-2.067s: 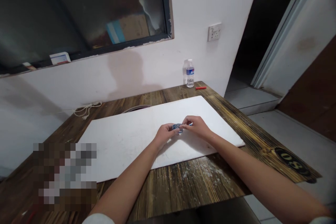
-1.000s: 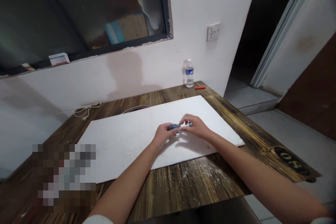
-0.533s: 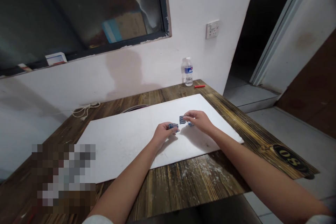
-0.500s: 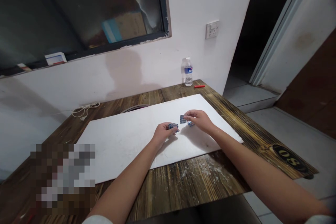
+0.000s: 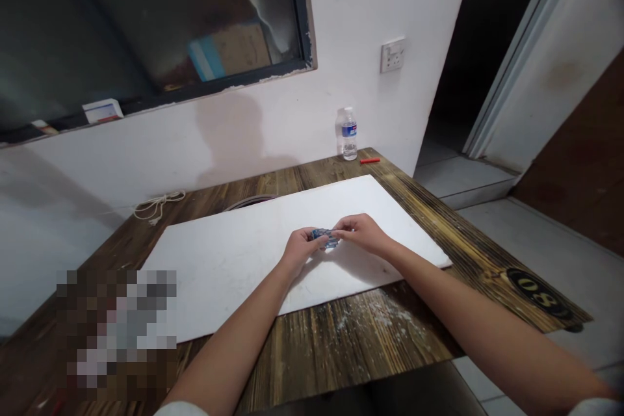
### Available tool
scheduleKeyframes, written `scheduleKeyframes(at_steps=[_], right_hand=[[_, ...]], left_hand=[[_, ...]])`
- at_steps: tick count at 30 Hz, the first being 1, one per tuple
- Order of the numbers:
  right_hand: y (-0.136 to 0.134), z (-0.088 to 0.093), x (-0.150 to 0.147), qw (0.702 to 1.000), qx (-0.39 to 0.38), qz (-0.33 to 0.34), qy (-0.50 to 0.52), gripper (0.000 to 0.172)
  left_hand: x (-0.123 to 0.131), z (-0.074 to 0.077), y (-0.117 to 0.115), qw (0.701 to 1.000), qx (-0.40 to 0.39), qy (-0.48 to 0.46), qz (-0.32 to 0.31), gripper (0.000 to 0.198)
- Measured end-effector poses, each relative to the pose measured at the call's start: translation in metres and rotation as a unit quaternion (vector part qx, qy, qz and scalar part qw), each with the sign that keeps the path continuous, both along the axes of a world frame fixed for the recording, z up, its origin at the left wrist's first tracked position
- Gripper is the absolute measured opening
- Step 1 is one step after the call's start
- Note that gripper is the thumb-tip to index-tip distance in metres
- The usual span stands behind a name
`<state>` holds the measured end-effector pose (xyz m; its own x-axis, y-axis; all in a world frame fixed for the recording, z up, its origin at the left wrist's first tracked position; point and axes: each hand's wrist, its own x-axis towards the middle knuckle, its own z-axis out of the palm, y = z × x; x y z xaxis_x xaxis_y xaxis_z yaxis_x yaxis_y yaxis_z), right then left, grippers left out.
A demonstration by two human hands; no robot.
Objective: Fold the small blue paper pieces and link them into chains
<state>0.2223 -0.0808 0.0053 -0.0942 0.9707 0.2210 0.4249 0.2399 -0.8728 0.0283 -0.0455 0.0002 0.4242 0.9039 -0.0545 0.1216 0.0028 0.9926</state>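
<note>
My left hand (image 5: 299,248) is closed around small blue, banded pieces (image 5: 325,238), with the thumb on the near side. They look flat and layered; their exact kind is too small to make out. From the other side, my right hand (image 5: 363,233) pinches at the right end of these pieces, its fingertips touching them. Both hands are just above a white board (image 5: 219,260). My right fingers hide part of whatever they grip.
The board lies on a dark wooden table (image 5: 312,364). At its back stand a water bottle (image 5: 350,135) and a red stick-like object (image 5: 370,160). A pale cord (image 5: 156,205) lies back left. A blurred patch (image 5: 127,331) covers things front left.
My right hand has moved left and slightly down, bringing its dark blue banded piece against those in my left hand. The blue item under my right hand is no longer visible. My left hand stays put.
</note>
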Motion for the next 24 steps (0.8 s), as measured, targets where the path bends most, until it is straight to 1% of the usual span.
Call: scheduleKeyframes(at_steps=[5,7,10,13,15,19,21,22,24], right_hand=[[0.004,0.002,0.012,0.997,-0.008,-0.06,0.044,0.026],[0.008,0.002,0.022,0.995,-0.015,-0.091,0.033,0.026],[0.013,0.0,0.035,0.988,-0.024,-0.137,-0.064,0.02],[0.015,-0.002,0.042,0.972,-0.011,-0.146,-0.181,0.015],[0.015,-0.004,0.043,0.961,-0.003,-0.142,-0.238,0.014],[0.014,-0.007,0.042,0.943,-0.001,-0.131,-0.304,0.014],[0.013,-0.009,0.041,0.936,0.004,-0.139,-0.323,0.013],[0.013,-0.01,0.04,0.933,0.009,-0.147,-0.327,0.014],[0.012,-0.011,0.038,0.931,0.025,-0.158,-0.329,0.022]], left_hand=[[-0.001,-0.003,0.002,1.0,0.011,-0.006,0.007,0.029],[0.0,-0.003,0.003,1.0,0.012,-0.002,0.006,0.029],[0.001,-0.002,0.002,1.0,0.009,0.0,0.009,0.03],[0.001,-0.001,0.002,1.0,0.002,-0.001,0.016,0.033],[0.001,-0.001,0.001,1.0,0.0,0.0,0.019,0.034],[0.0,-0.002,0.002,1.0,0.0,0.0,0.015,0.032],[0.0,-0.003,0.002,1.0,0.003,-0.003,0.011,0.032],[0.0,-0.004,0.002,1.0,0.004,-0.005,0.009,0.032],[0.0,-0.004,0.002,1.0,0.004,-0.008,0.01,0.032]])
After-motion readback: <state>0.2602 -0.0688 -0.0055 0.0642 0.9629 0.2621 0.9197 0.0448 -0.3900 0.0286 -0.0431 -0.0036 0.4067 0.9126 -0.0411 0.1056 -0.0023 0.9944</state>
